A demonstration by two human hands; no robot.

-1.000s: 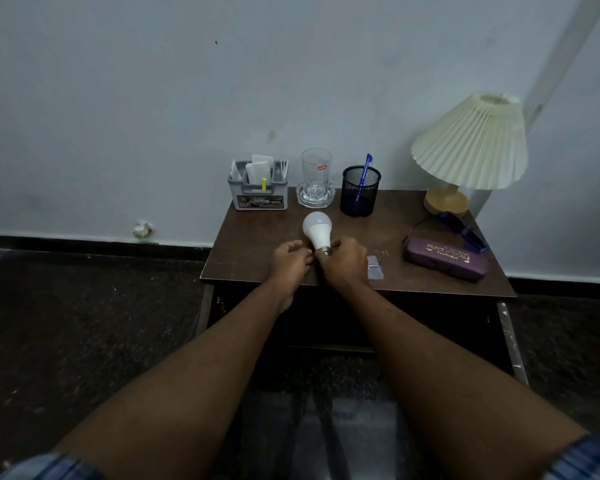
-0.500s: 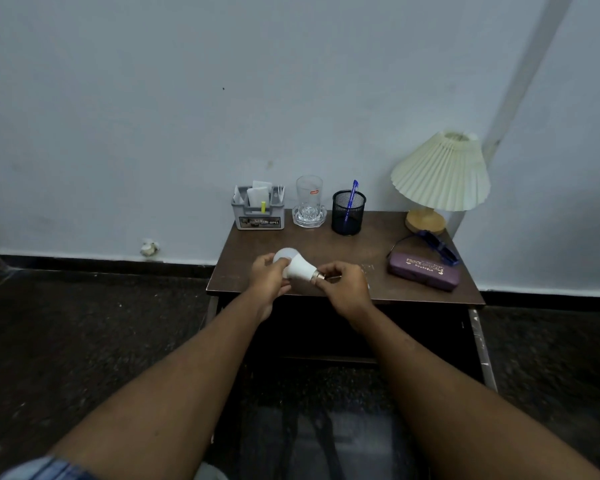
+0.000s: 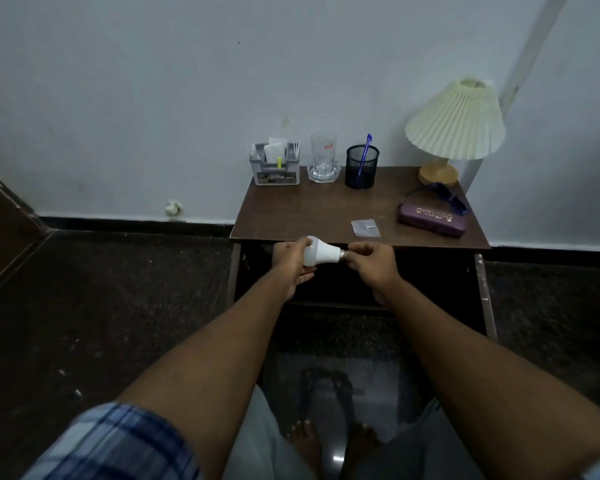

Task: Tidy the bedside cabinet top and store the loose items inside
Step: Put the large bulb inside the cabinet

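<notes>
A white light bulb lies sideways in the air just in front of the brown cabinet top. My left hand cups its round end. My right hand pinches its metal base. On the top lie a small clear plastic packet, a purple glasses case and blue glasses. The dark open cabinet front shows below the top; its inside is too dark to make out.
Along the back stand a grey organiser box, a drinking glass on a glass dish, a black mesh pen cup with a blue pen, and a pleated lamp. Dark floor surrounds the cabinet; my bare feet are below.
The bulb went from upright on the top to sideways, lifted off and drawn toward me past the front edge. My view has pulled back. The plastic packet is now uncovered.
</notes>
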